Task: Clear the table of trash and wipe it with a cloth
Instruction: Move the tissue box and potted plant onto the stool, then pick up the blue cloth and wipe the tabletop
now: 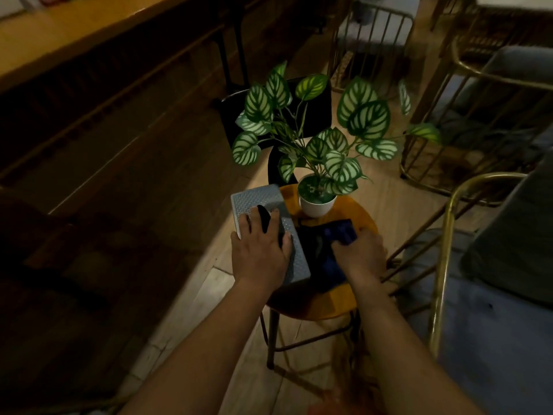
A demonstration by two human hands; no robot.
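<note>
A small round wooden table point(363, 218) stands below me. On its left side lies a grey textured box point(258, 199), overhanging the edge. My left hand point(260, 253) rests on top of the box with fingers spread across it. A dark blue cloth point(329, 244) lies on the tabletop to the right of the box. My right hand point(360, 254) presses down on the cloth and grips its right part. A potted plant in a white pot point(317, 206) stands at the table's far side, touching neither hand.
Gold wire-frame chairs point(443, 241) with grey cushions stand close on the right. A black chair point(239, 115) sits behind the plant. A long wooden counter point(74, 43) runs along the left. Light wooden floor surrounds the table.
</note>
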